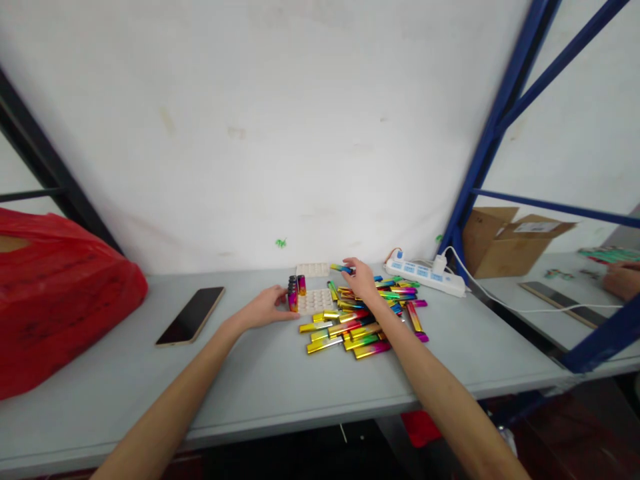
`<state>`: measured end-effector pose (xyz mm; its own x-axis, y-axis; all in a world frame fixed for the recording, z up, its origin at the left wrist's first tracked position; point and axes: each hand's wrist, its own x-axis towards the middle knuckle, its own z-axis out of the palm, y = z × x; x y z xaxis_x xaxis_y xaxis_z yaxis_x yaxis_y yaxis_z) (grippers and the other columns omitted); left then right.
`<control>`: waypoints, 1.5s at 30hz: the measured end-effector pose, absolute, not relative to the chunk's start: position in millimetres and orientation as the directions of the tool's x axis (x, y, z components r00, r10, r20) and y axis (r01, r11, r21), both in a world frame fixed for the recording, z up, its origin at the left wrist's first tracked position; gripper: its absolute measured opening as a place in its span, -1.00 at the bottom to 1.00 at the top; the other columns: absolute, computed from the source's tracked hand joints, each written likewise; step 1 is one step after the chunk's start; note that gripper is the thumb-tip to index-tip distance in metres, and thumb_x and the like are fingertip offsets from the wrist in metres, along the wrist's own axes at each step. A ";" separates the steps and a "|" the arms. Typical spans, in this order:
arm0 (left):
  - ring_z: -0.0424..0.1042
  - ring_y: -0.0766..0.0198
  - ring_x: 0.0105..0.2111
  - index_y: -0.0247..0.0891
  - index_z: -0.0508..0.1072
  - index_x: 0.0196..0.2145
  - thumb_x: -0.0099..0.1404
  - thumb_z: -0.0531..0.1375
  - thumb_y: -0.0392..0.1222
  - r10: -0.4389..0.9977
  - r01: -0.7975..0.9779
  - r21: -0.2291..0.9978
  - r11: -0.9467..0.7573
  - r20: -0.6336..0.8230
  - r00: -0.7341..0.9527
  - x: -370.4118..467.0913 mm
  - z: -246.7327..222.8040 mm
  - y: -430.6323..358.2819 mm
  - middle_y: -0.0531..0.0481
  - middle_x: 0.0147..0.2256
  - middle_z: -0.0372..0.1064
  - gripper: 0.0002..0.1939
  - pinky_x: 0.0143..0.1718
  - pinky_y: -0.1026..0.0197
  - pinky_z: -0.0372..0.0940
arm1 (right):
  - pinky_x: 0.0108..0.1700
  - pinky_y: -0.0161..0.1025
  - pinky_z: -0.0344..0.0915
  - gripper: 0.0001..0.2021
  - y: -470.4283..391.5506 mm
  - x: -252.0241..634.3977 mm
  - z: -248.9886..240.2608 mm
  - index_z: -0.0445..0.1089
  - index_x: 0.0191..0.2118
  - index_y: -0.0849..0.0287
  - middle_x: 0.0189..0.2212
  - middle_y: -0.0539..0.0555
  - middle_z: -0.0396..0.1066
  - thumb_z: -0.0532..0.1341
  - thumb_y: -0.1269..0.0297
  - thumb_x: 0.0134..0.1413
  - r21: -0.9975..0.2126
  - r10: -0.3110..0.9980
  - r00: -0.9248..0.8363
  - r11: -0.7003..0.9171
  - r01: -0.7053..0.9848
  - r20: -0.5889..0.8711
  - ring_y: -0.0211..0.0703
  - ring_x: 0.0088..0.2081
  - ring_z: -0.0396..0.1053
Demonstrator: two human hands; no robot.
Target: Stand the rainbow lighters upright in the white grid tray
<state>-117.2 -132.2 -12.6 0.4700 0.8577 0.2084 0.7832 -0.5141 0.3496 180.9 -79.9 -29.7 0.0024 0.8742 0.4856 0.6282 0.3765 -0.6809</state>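
Note:
My left hand (270, 307) rests at the left edge of a pale tray (318, 301) with small round pockets, its fingers apart beside a row of upright metallic tubes (293, 295). Another upright tube (301, 285) stands in the tray next to that row. Above the far side of a loose pile of shiny multicoloured tubes (350, 328), my right hand (359, 279) pinches a yellow and blue tube (341, 268). A second pale tray (313, 269) lies behind the first, near the wall.
A phone (191, 316) lies left of my left hand, with a red plastic bag (60, 300) farther left. A white power strip (425, 277) sits behind the pile. Beyond the blue frame (485, 153) are a cardboard box (510, 243) and another person's hand (623, 280).

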 end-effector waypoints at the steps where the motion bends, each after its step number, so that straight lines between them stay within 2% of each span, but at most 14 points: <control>1: 0.34 0.16 -0.38 -0.27 0.45 -0.34 0.02 0.27 0.40 0.858 0.783 0.349 -0.514 0.208 0.470 -117.2 -12.6 -132.3 -0.04 -0.35 0.39 -0.39 -0.35 0.20 0.23 | -0.05 -0.17 0.34 -0.63 -79.8 178.3 -28.7 0.42 0.03 0.20 -0.12 0.14 0.49 0.27 0.34 0.06 -0.777 0.885 0.038 0.386 0.497 0.464 -0.16 -0.21 0.44; 3: 0.35 0.15 -0.38 -0.27 0.45 -0.32 0.03 0.26 0.40 0.858 0.785 0.345 -0.514 0.205 0.472 -117.1 -12.5 -132.7 -0.05 -0.35 0.40 -0.38 -0.35 0.19 0.23 | -0.17 -0.22 0.37 -0.58 -81.4 171.6 -25.8 0.42 0.02 0.19 -0.15 0.11 0.50 0.32 0.20 0.00 -0.913 0.924 0.073 0.354 0.204 0.374 -0.19 -0.25 0.43; 6: 0.35 0.14 -0.36 -0.28 0.47 -0.29 0.05 0.27 0.37 0.855 0.784 0.341 -0.518 0.199 0.479 -116.7 -11.9 -133.6 -0.07 -0.32 0.40 -0.40 -0.34 0.19 0.23 | -0.22 -0.29 0.35 -0.56 -88.5 159.7 -20.0 0.45 -0.07 0.18 -0.17 0.10 0.49 0.32 0.02 -0.03 -0.949 0.958 0.030 0.285 -0.133 0.284 -0.18 -0.18 0.41; 8: 0.35 0.14 -0.36 -0.29 0.47 -0.28 0.05 0.27 0.36 0.856 0.785 0.341 -0.516 0.196 0.478 -116.2 -11.2 -134.2 -0.08 -0.32 0.40 -0.40 -0.33 0.19 0.23 | -0.21 -0.30 0.35 -0.58 -95.0 152.3 -16.5 0.45 -0.14 0.17 -0.24 0.07 0.49 0.32 -0.04 -0.04 -0.930 0.962 -0.041 0.249 -0.271 0.270 -0.20 -0.21 0.41; 11: 0.35 0.14 -0.36 -0.30 0.47 -0.28 0.04 0.27 0.38 0.860 0.790 0.339 -0.510 0.192 0.473 -115.3 -10.3 -134.7 -0.07 -0.33 0.39 -0.38 -0.34 0.19 0.23 | -0.30 -0.29 0.35 -0.55 -104.0 143.5 -13.4 0.35 -0.15 0.11 -0.40 -0.03 0.43 0.32 -0.09 -0.05 -0.917 0.955 -0.182 0.155 -0.368 0.234 -0.27 -0.40 0.37; 14: 0.35 0.13 -0.36 -0.30 0.48 -0.29 0.03 0.27 0.39 0.863 0.792 0.344 -0.505 0.184 0.470 -115.0 -10.5 -134.6 -0.06 -0.35 0.39 -0.36 -0.34 0.18 0.23 | -0.50 -0.38 0.20 -0.54 -109.0 138.1 -12.7 0.28 -0.11 0.04 -0.54 -0.16 0.25 0.29 -0.15 -0.01 -0.940 0.942 -0.260 0.125 -0.317 0.213 -0.36 -0.59 0.15; 17: 0.36 0.12 -0.35 -0.30 0.47 -0.27 0.03 0.27 0.38 0.862 0.790 0.346 -0.506 0.188 0.470 -115.3 -11.2 -134.2 -0.06 -0.33 0.39 -0.37 -0.32 0.18 0.24 | -0.59 -0.41 -0.02 -0.59 -111.3 135.1 -12.8 0.29 -0.19 0.06 -0.62 -0.20 0.03 0.19 -0.19 0.09 -0.964 0.936 -0.248 0.213 -0.158 0.248 -0.37 -0.64 -0.06; 22: 0.37 0.13 -0.34 -0.30 0.48 -0.26 0.04 0.29 0.33 0.857 0.777 0.363 -0.515 0.192 0.478 -116.4 -12.0 -133.6 -0.06 -0.32 0.41 -0.40 -0.31 0.19 0.25 | -0.45 -0.33 0.01 -0.53 -119.2 131.8 -10.4 0.22 -0.49 0.15 -0.59 -0.09 0.12 0.07 -0.17 0.21 -0.827 0.861 -0.112 0.508 0.239 0.496 -0.30 -0.50 0.09; 26: 0.36 0.13 -0.34 -0.31 0.48 -0.26 0.05 0.28 0.35 0.855 0.780 0.352 -0.517 0.192 0.481 -116.6 -12.7 -132.9 -0.06 -0.32 0.40 -0.39 -0.32 0.19 0.25 | -0.44 -0.29 -0.08 -0.49 -126.1 128.1 -9.9 0.10 -0.61 0.14 -0.64 -0.10 0.01 0.09 -0.13 0.19 -0.762 0.850 -0.068 0.501 0.411 0.522 -0.29 -0.52 0.02; 31: 0.35 0.14 -0.36 -0.31 0.49 -0.26 0.02 0.29 0.37 0.856 0.786 0.340 -0.516 0.202 0.475 -116.0 -13.6 -132.0 -0.04 -0.35 0.39 -0.37 -0.33 0.19 0.23 | -0.42 -0.29 -0.08 -0.61 -126.7 125.3 -15.6 0.13 -0.60 0.14 -0.63 -0.09 0.08 0.06 0.07 0.19 -0.742 0.865 -0.046 0.454 0.493 0.499 -0.27 -0.51 0.08; 34: 0.35 0.15 -0.36 -0.30 0.49 -0.26 0.02 0.29 0.37 0.855 0.781 0.347 -0.519 0.205 0.476 -115.7 -13.2 -132.3 -0.04 -0.35 0.39 -0.37 -0.33 0.19 0.24 | -0.40 -0.29 -0.04 -0.62 -127.1 124.9 -16.7 0.17 -0.55 0.13 -0.61 -0.08 0.14 0.05 0.05 0.23 -0.725 0.854 -0.054 0.471 0.502 0.517 -0.25 -0.49 0.12; 39: 0.36 0.14 -0.35 -0.30 0.50 -0.27 0.01 0.30 0.34 0.860 0.775 0.373 -0.510 0.210 0.465 -115.9 -12.1 -133.6 -0.04 -0.33 0.43 -0.39 -0.30 0.19 0.27 | -0.35 -0.31 0.09 -0.68 -129.9 123.5 -14.3 0.28 -0.28 0.13 -0.49 -0.06 0.28 -0.02 0.02 0.36 -0.699 0.831 -0.158 0.538 0.470 0.533 -0.21 -0.43 0.24; 42: 0.36 0.14 -0.34 -0.29 0.50 -0.25 0.02 0.31 0.32 0.862 0.772 0.384 -0.506 0.205 0.463 -116.1 -12.4 -133.8 -0.05 -0.32 0.43 -0.40 -0.29 0.18 0.28 | -0.25 -0.29 0.17 -0.70 -130.6 123.1 -13.8 0.32 -0.25 0.15 -0.39 0.02 0.35 -0.02 0.10 0.39 -0.590 0.759 -0.259 0.635 0.498 0.598 -0.19 -0.34 0.30; 45: 0.36 0.14 -0.35 -0.29 0.50 -0.24 0.01 0.31 0.33 0.862 0.774 0.379 -0.507 0.207 0.463 -116.0 -13.0 -133.6 -0.05 -0.33 0.42 -0.39 -0.30 0.18 0.27 | -0.20 -0.27 0.18 -0.67 -130.6 124.7 -14.3 0.35 -0.36 0.17 -0.37 0.07 0.36 0.05 0.08 0.36 -0.436 0.680 -0.338 0.699 0.568 0.650 -0.17 -0.31 0.29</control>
